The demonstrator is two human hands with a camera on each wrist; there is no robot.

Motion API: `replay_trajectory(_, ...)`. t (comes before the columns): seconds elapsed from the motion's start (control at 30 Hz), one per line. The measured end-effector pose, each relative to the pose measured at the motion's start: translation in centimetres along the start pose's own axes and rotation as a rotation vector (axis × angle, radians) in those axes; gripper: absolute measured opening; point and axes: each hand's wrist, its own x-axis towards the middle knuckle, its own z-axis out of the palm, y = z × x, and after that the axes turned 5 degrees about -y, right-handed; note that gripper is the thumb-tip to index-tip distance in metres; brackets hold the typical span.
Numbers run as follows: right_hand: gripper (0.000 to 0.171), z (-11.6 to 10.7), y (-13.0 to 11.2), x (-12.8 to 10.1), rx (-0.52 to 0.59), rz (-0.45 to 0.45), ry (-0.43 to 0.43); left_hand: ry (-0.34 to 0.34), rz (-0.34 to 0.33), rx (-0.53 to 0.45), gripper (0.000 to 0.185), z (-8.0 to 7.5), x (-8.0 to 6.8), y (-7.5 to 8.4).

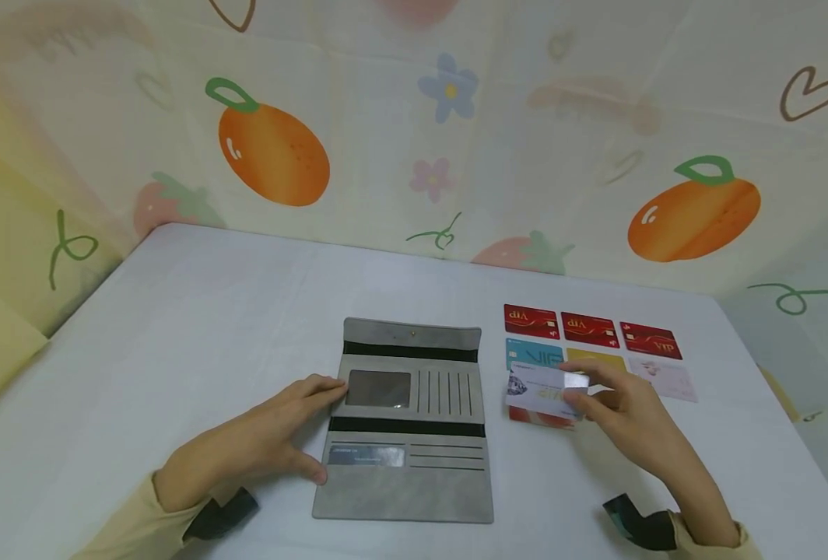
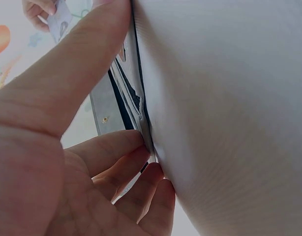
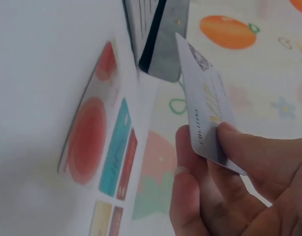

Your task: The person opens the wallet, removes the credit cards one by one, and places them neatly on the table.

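Observation:
A grey wallet point(image 1: 414, 490) lies unfolded on the table, showing a clear window, card slots and a bluish card point(image 1: 366, 456) in a lower slot. Along its left edge rests my left hand point(image 1: 260, 435), index finger by the window and thumb lower down; the left wrist view has the fingertips point(image 2: 153, 169) against that edge. My right hand point(image 1: 627, 420) pinches a silver-white VIP card point(image 1: 536, 389) between thumb and fingers, raised over the cards right of the wallet. Beneath it, a red-and-white card point(image 3: 84, 140) and a teal card point(image 1: 533, 352) are partly covered in the head view.
Three red VIP cards point(image 1: 531, 321) form the back row. In the row before them are a gold card point(image 1: 596, 359), partly behind my right hand, and a pale pink-white card point(image 1: 662, 379). A fruit-patterned cloth point(image 1: 372, 117) hangs behind the white table point(image 1: 246, 303).

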Motion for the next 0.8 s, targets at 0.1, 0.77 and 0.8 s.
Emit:
replay_trajectory(0.1, 0.04, -0.6, 0.4, -0.1, 0.007, 0.02, -0.01, -0.004, -0.002, -0.006, 0.106, 0.0, 0.0, 0.0)
replay_trajectory(0.77, 0.045, -4.1, 4.7, -0.4, -0.037, 0.06, -0.053, -0.008, -0.01, -0.015, 0.107, 0.0, 0.1, 0.1)
replay_trajectory(0.8, 0.045, -4.2, 4.9, -0.4, -0.04, 0.067, -0.054, -0.007, -0.009, -0.013, 0.107, 0.0, 0.1, 0.1)
